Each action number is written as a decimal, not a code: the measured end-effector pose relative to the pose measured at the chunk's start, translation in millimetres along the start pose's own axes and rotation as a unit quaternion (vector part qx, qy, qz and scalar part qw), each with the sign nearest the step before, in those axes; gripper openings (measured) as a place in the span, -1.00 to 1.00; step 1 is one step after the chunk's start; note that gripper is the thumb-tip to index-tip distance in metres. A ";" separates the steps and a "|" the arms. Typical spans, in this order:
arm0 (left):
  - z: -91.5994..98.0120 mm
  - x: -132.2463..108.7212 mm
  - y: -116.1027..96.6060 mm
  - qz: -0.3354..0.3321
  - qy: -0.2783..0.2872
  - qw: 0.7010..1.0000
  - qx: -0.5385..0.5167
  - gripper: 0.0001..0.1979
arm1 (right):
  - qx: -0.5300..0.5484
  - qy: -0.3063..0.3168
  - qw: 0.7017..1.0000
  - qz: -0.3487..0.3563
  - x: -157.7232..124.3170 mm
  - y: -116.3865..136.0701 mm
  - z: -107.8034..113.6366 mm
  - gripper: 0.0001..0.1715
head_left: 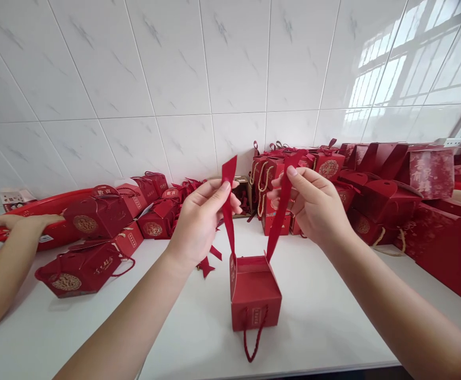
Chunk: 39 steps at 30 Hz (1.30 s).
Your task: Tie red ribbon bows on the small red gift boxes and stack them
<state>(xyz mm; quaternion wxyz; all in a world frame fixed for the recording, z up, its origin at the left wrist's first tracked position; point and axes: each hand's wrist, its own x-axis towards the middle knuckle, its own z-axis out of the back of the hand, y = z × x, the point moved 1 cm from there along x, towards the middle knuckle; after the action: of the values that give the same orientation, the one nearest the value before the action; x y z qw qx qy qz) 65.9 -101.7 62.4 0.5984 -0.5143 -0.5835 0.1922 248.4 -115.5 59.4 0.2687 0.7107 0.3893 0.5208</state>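
Observation:
A small red box (256, 301) stands on the white table, its twisted cord handle hanging down its near side. Two ends of a dark red ribbon rise from the top of the box. My left hand (204, 216) pinches the left ribbon end (229, 221) between thumb and fingers. The right ribbon end (280, 219) is pinched by my right hand (309, 203), thumb on top. Both hands are above and beyond the box, with the ribbon ends spread in a V.
Red gift boxes (82, 269) and a red basin (52, 203) are at left, beside another person's arms (5, 264). More boxes (384, 195) line the right and back. Loose ribbon bows (205, 266) lie behind my left hand. A tiled wall (238, 63) rises behind.

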 end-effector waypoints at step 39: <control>22.7 -43.6 6.8 -0.163 -0.026 0.833 0.527 -0.70 | -0.341 0.043 0.910 0.234 -47.3 -33.7 24.9 -0.77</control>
<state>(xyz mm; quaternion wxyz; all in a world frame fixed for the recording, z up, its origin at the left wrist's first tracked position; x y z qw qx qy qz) 37.4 -126.3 30.0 0.7860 -0.0128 -0.4845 0.3839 255.5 -135.7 -0.1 0.3476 0.6234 0.0220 0.7000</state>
